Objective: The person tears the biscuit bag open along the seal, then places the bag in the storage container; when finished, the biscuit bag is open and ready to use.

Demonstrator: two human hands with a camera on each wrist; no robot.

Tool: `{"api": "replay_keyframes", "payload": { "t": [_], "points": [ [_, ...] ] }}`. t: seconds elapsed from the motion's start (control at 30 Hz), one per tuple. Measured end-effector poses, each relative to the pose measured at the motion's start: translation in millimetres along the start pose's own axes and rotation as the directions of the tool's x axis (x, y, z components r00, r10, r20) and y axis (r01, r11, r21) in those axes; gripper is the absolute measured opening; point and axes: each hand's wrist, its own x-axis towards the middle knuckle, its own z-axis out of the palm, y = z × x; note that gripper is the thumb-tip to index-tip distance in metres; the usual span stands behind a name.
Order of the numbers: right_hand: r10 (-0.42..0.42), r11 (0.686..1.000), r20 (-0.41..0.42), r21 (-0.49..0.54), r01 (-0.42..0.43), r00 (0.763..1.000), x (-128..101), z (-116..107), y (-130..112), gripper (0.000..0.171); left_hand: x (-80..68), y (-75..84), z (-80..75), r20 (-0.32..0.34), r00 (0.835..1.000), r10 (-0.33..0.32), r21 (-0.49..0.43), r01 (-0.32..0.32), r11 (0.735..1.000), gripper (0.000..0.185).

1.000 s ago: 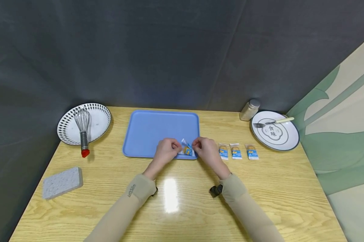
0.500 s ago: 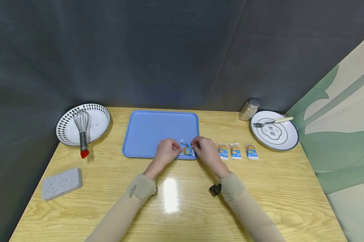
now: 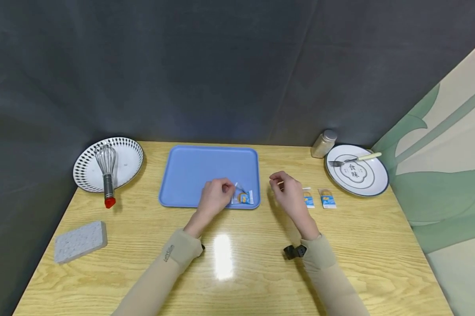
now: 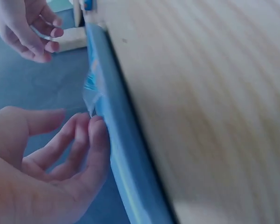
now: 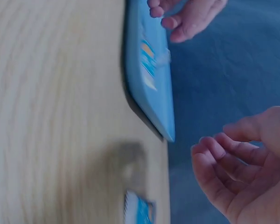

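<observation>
The left hand [image 3: 215, 197] was positioned over the near right corner of the blue tray [image 3: 194, 169], its grip pinched on the clear end of a small blue snack packet [image 3: 243, 197]. The packet lay on the tray, just inside the near rim. The right hand [image 3: 288, 192] was held above the desk [image 3: 241, 272], apart from the packet, its grip loosely curled and clamped on nothing. Two further packets [image 3: 318, 198] lay on the desk beside the right hand.

Right hand [image 3: 290, 193] hides part of the near sachet row; print on sachets [image 3: 326, 198] too small to read.
</observation>
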Motion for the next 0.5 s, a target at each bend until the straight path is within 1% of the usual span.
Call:
{"api": "replay_keyframes", "payload": {
  "t": [0.1,0.17,0.3,0.5],
  "points": [
    [0.057,0.998,-0.019,0.026,-0.057,0.998,-4.2,-14.0,5.0,0.015,1.2,10.9,2.0,-0.07,0.996,0.045,-0.035,-0.048,0.998,0.01],
    [0.1,0.995,-0.013,0.03,-0.099,0.995,-7.2,-20.8,10.2,0.018,1.9,18.8,4.5,-0.089,0.994,0.058,-0.058,-0.064,0.996,0.01],
    [0.152,0.988,-0.012,0.015,-0.152,0.988,-12.8,-29.9,22.9,0.022,4.3,32.0,16.0,-0.08,0.994,0.069,-0.078,-0.075,0.994,0.01],
    [0.204,0.979,-0.002,-0.014,-0.204,0.979,-21.5,-40.0,38.7,0.025,8.1,49.3,45.2,-0.041,0.993,0.108,-0.092,-0.112,0.989,0.011]
  ]
}}
